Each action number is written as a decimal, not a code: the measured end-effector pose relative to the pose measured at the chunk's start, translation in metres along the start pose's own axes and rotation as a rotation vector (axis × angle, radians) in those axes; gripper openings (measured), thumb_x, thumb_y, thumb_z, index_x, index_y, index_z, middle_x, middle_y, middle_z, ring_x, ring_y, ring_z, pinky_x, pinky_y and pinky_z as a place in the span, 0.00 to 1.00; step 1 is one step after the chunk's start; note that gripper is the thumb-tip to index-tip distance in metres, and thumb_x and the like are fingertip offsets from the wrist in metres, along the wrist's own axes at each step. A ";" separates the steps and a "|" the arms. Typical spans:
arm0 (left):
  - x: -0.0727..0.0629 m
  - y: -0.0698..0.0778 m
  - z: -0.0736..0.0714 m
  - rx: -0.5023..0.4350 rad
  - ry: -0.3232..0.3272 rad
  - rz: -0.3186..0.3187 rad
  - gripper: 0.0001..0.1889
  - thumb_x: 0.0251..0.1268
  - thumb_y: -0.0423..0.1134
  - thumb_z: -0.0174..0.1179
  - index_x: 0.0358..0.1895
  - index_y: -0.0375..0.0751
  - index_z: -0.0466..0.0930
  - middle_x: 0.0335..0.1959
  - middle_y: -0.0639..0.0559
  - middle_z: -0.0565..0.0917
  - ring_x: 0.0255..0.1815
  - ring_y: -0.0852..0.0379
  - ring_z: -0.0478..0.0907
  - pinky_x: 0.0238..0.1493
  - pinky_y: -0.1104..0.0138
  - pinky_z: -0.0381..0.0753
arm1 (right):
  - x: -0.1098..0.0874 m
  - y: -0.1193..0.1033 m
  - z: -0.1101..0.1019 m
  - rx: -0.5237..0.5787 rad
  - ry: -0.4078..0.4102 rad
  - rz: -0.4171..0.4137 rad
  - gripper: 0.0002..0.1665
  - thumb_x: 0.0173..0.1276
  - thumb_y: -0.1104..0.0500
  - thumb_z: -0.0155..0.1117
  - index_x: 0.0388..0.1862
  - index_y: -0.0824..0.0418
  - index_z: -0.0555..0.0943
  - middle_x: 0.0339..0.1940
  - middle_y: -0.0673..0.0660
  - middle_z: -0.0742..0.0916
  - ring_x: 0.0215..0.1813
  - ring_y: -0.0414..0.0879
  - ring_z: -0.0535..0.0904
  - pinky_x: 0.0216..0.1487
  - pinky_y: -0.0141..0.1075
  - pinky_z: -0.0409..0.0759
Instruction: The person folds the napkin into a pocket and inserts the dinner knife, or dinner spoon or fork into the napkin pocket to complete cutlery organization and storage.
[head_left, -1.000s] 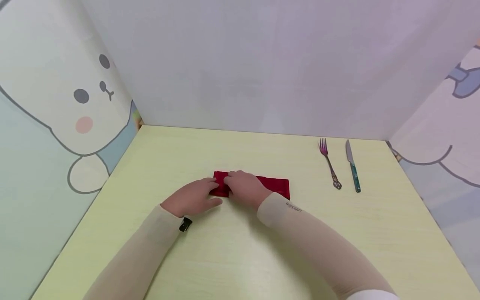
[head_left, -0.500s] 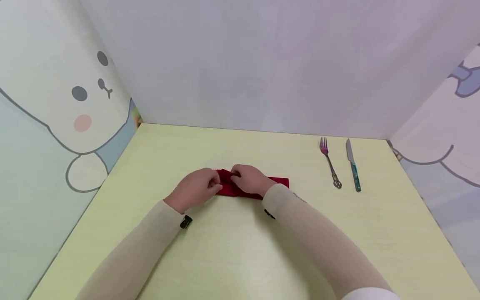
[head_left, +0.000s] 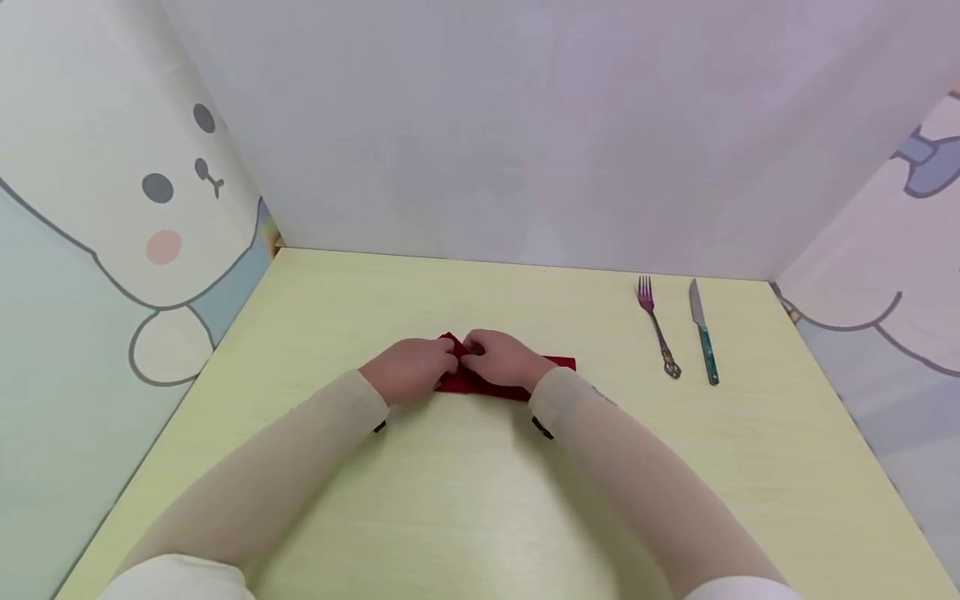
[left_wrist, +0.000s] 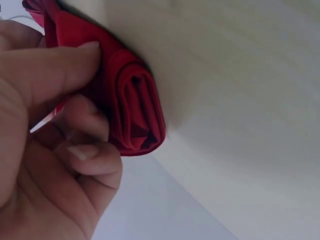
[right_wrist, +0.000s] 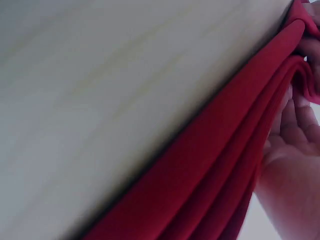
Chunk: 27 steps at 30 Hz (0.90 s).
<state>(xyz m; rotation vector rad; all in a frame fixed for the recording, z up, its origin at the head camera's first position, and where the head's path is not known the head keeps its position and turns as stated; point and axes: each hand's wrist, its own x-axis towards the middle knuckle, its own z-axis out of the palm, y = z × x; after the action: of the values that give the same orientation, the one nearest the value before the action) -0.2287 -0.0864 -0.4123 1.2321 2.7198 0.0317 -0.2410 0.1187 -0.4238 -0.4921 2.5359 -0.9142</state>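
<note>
A red cloth napkin [head_left: 468, 382], folded into a narrow strip of several layers, lies across the middle of the table. My left hand [head_left: 408, 368] pinches its left part; in the left wrist view the thumb presses on the folded cloth [left_wrist: 95, 32], and the other fingers curl under it beside its rolled-looking end. Close by, my right hand [head_left: 501, 360] grips a raised fold left of the strip's middle. From the right wrist, the stacked layers [right_wrist: 200, 150] run up towards the fingers, whose tips are partly hidden by cloth. The strip's right end lies flat behind the right wrist.
A fork [head_left: 658, 329] with a purplish head lies at the back right of the pale yellow table [head_left: 450, 500]. Right of it is a knife [head_left: 703, 332] with a green handle. White curtains with cartoon figures close off the back and sides.
My left hand has moved right and now pinches the napkin near the right hand. The right hand has lifted a fold, so the strip's left part is raised and bunched.
</note>
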 end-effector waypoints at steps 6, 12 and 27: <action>-0.001 -0.003 -0.006 -0.040 -0.019 -0.020 0.14 0.65 0.27 0.60 0.25 0.52 0.77 0.23 0.59 0.74 0.26 0.59 0.70 0.36 0.68 0.73 | -0.008 0.012 -0.007 0.134 -0.108 -0.016 0.13 0.73 0.52 0.60 0.54 0.47 0.84 0.52 0.44 0.85 0.58 0.45 0.76 0.65 0.43 0.71; -0.008 -0.005 -0.009 -0.111 0.022 -0.036 0.12 0.67 0.29 0.62 0.31 0.54 0.80 0.26 0.65 0.76 0.30 0.62 0.74 0.39 0.68 0.75 | -0.020 0.010 -0.006 -0.003 -0.195 -0.105 0.25 0.70 0.54 0.61 0.66 0.45 0.82 0.65 0.41 0.76 0.67 0.42 0.69 0.69 0.42 0.68; -0.013 -0.009 -0.014 -0.193 0.067 -0.008 0.10 0.66 0.28 0.64 0.35 0.50 0.85 0.32 0.62 0.82 0.35 0.61 0.77 0.44 0.66 0.79 | -0.031 0.001 0.021 -0.549 -0.144 -0.258 0.51 0.68 0.30 0.62 0.84 0.46 0.59 0.73 0.49 0.67 0.73 0.47 0.60 0.73 0.48 0.64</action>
<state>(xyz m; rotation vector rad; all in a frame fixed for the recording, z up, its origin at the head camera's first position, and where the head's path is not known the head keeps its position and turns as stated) -0.2294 -0.1016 -0.3972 1.1846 2.7009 0.3326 -0.2049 0.1221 -0.4312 -1.0253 2.6068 -0.2253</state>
